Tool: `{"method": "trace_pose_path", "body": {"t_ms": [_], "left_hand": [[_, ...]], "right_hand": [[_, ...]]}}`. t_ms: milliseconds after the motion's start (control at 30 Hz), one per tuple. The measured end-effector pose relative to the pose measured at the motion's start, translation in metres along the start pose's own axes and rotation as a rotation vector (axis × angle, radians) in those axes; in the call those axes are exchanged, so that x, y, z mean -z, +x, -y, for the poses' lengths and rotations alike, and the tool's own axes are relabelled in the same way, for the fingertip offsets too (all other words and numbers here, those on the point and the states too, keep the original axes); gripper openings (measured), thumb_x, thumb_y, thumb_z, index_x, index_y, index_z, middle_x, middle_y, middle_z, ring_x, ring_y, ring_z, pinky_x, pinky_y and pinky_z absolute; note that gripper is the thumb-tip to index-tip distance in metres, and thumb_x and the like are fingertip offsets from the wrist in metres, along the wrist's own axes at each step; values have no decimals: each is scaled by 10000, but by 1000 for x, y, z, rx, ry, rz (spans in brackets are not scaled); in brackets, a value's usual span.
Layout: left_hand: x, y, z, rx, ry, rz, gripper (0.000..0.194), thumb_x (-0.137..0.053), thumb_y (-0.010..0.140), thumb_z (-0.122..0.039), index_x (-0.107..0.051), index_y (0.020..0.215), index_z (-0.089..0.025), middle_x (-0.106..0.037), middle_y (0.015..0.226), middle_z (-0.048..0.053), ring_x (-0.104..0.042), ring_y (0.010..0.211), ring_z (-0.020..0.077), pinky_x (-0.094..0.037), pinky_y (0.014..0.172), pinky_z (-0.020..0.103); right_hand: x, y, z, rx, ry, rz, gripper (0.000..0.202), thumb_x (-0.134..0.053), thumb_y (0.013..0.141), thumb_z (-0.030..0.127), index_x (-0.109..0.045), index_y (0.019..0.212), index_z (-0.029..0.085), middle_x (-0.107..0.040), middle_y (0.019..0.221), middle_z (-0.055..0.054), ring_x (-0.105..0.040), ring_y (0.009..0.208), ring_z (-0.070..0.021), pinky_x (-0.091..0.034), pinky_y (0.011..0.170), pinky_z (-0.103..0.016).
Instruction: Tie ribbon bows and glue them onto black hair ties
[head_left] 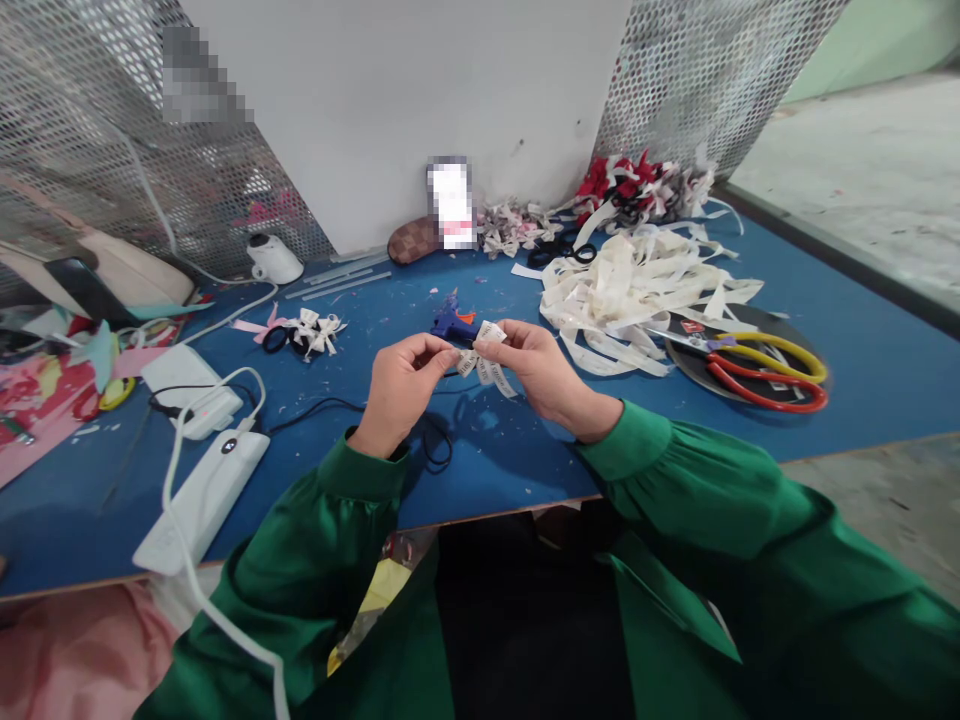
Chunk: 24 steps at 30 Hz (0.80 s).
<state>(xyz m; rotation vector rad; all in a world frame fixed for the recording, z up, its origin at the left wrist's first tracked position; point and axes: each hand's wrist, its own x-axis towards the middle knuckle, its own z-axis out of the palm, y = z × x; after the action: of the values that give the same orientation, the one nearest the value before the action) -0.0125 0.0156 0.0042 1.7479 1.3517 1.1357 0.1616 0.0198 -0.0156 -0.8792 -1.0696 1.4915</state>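
Note:
My left hand (405,385) and my right hand (536,370) meet over the middle of the blue table (862,330). Both pinch a folded piece of white printed ribbon (484,365) between thumb and fingers, its loops hanging below my right fingertips. Just behind the ribbon lies a blue glue gun (450,322). Green sleeves cover both forearms.
A heap of cut white ribbon strips (637,285) lies right of my hands. Red and yellow scissors (757,368) rest on a dark round plate. Finished bows (319,332) sit at left, more bows (637,190) by the wall. A white power bank (202,490) with cables is near left.

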Motion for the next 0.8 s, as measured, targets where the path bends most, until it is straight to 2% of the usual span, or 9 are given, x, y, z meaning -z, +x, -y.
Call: {"method": "trace_pose_path", "body": {"t_ms": [133, 400, 500, 700, 800], "left_hand": [[0, -3, 2, -73, 150, -44, 148, -643, 875, -315, -669, 799, -191, -666, 689, -6, -566, 624, 126, -442, 623, 249], [-3, -4, 7, -143, 307, -50, 171, -587, 912, -310, -597, 784, -197, -597, 665, -22, -527, 632, 127, -372, 614, 258], [-4, -3, 8, -134, 270, -36, 183, -590, 916, -329, -595, 790, -197, -579, 652, -29, -509, 612, 121, -373, 609, 252], [-6, -2, 7, -106, 163, -59, 157, -595, 916, -325, -606, 826, -196, -627, 707, -16, -537, 624, 119, -409, 603, 240], [-6, -3, 7, -103, 142, -63, 161, -588, 923, -329, -605, 831, -198, -641, 717, -13, -548, 623, 119, -420, 610, 239]], "right_hand": [[-1, 0, 0, 50, -87, 23, 411, -815, 675, 503, -542, 715, 197, -513, 610, 54, -430, 572, -93, -309, 543, -264], [-6, -6, -3, 120, -163, 79, 401, -809, 697, 472, -515, 680, 200, -492, 606, 53, -421, 576, -97, -322, 548, -264], [-6, -6, -4, 95, -137, 80, 402, -813, 685, 476, -527, 677, 194, -497, 608, 52, -411, 580, -95, -309, 549, -264], [-4, -4, -3, 21, -16, 40, 404, -831, 651, 471, -539, 686, 194, -560, 658, 35, -499, 648, -118, -388, 637, -280], [-3, -2, -4, 20, 25, 20, 397, -833, 642, 450, -529, 681, 198, -556, 649, 39, -493, 634, -114, -383, 628, -278]]}}
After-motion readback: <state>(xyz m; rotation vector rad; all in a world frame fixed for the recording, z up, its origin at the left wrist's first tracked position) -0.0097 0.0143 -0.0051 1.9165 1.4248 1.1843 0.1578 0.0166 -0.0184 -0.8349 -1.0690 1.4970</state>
